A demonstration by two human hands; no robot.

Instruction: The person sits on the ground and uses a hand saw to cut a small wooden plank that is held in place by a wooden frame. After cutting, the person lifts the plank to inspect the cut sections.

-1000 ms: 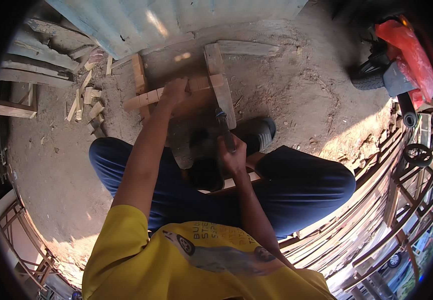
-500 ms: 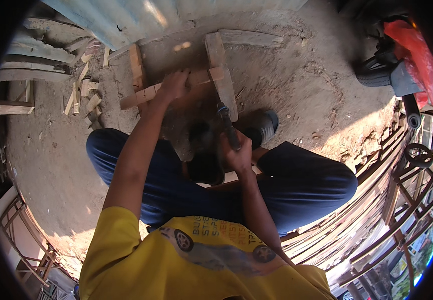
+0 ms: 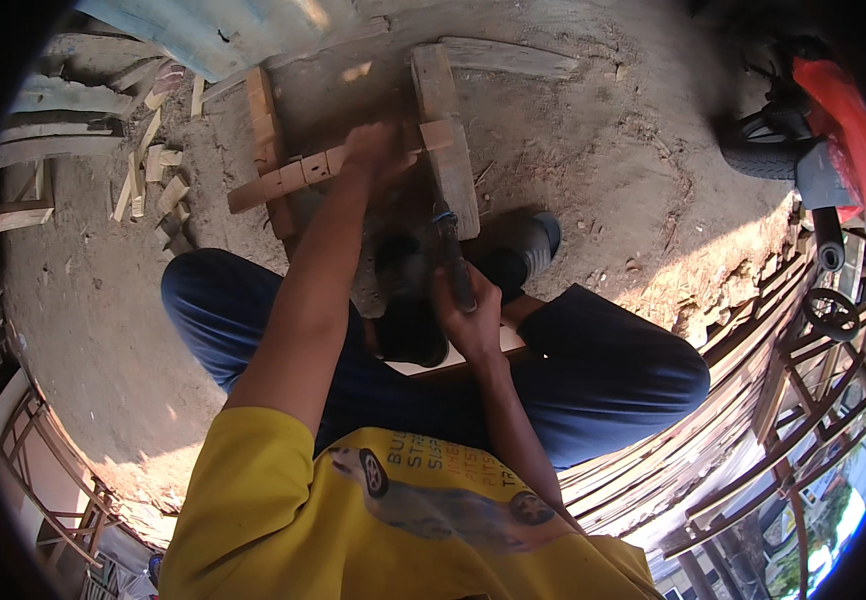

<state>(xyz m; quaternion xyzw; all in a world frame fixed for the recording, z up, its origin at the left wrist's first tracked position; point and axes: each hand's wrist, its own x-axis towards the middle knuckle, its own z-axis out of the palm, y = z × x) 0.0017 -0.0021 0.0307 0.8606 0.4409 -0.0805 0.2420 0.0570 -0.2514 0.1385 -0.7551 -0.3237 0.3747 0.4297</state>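
A narrow wooden strip [image 3: 288, 178] with several cross lines lies across two wooden pieces, the left block [image 3: 264, 130] and the wider right block [image 3: 440, 88]. My left hand [image 3: 377, 152] is over the strip, near its right part; motion blur smears the fingers. A short wood piece [image 3: 437, 135] lies on the right block, at the strip's right end. My right hand [image 3: 473, 318] is closed round the dark handle of a narrow-bladed tool [image 3: 450, 245]. Its blade points away toward the right block and is too dim to make out.
Offcuts [image 3: 158, 163] lie on the dirt floor at the left, below corrugated sheets [image 3: 223, 30]. A loose board [image 3: 513, 58] rests beyond the right block. My feet in dark sandals [image 3: 533, 250] are close behind the blocks. A wheel and red plastic [image 3: 838, 120] stand at the right.
My left hand has moved right along the strip, and more of the marked strip shows to its left. The blade, earlier visible across the strip's right end, has drawn back toward me.
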